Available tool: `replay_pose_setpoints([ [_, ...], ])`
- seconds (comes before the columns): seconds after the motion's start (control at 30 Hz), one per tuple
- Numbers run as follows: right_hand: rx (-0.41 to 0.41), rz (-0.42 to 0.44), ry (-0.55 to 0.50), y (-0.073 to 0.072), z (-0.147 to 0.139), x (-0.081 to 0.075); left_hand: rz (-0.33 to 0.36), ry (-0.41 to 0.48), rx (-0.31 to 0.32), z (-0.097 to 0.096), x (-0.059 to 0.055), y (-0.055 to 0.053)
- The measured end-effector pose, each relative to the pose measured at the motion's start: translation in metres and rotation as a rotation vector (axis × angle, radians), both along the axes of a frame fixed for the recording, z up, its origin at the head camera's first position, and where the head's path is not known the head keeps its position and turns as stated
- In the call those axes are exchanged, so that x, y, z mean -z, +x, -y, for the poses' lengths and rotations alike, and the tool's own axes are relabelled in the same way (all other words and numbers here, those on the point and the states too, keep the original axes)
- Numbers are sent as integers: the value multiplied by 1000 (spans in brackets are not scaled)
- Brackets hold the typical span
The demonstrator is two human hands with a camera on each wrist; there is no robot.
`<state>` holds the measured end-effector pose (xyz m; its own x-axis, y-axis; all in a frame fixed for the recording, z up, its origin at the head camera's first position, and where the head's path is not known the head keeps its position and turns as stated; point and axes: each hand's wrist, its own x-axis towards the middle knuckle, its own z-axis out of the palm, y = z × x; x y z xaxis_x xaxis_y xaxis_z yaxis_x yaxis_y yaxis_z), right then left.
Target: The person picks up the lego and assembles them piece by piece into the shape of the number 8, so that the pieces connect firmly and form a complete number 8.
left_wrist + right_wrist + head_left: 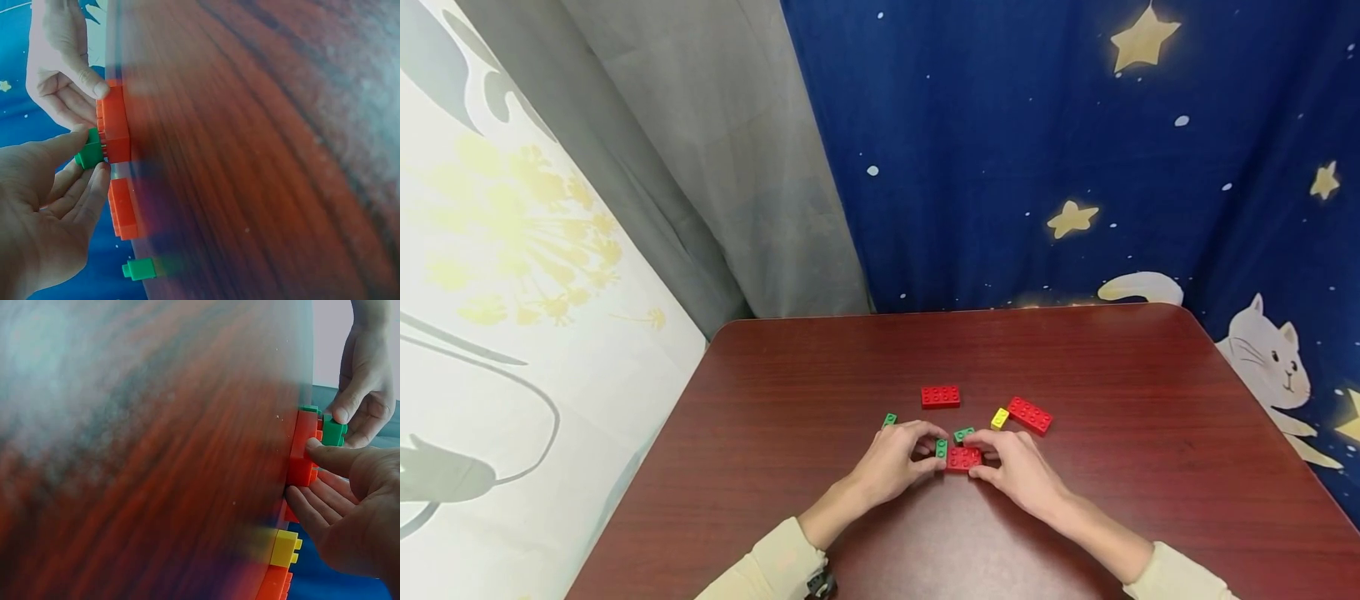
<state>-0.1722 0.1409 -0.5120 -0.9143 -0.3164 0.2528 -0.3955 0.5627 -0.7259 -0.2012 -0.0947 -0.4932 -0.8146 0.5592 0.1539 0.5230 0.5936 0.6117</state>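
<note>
The held red brick (964, 460) lies on the table (760, 400) about midway between its left and right edges, toward the near edge, which the head view cuts off. The right hand (1022, 471) grips its right end between thumb and fingers, hiding part of that end. The left hand (891, 458) pinches a two-stud green brick (941, 449) at the red one's left end, above its studs; whether the two are fully pressed together I cannot tell. Fingertips cover part of the green one.

Just beyond the held pair, a second green brick (964, 435) is partly covered by the right hand's fingers. Another, the leftmost green brick (890, 420), shows mostly its far end past the left hand. Closer to the table's far edge lies the far red brick (941, 397), in full view. Toward the table's right edge, a yellow brick (1000, 418) sits at the end of a slanted red brick (1030, 415); the right wrist view crops the latter. A dark wristband (822, 582) by the left sleeve (771, 562) is too cut off to make out.
</note>
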Motion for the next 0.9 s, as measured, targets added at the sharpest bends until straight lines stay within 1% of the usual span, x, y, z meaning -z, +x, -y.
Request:
replay_pose_setpoints([
  [0.13, -6, 18, -10, 0, 0, 1, 12, 21, -7, 0, 3, 2],
  [0.4, -7, 6, -3, -1, 1, 2, -14, 44, -26, 0, 7, 3],
  [0.7, -16, 1, -1, -3, -1, 0, -5, 80, -46, 1, 10, 5],
  [0.8, -11, 0, 6, -4, -2, 1, -9, 72, -45, -1, 11, 4],
  [0.9, -2, 18, 7, -4, -3, 3, -13, 41, -36, -2, 11, 3],
])
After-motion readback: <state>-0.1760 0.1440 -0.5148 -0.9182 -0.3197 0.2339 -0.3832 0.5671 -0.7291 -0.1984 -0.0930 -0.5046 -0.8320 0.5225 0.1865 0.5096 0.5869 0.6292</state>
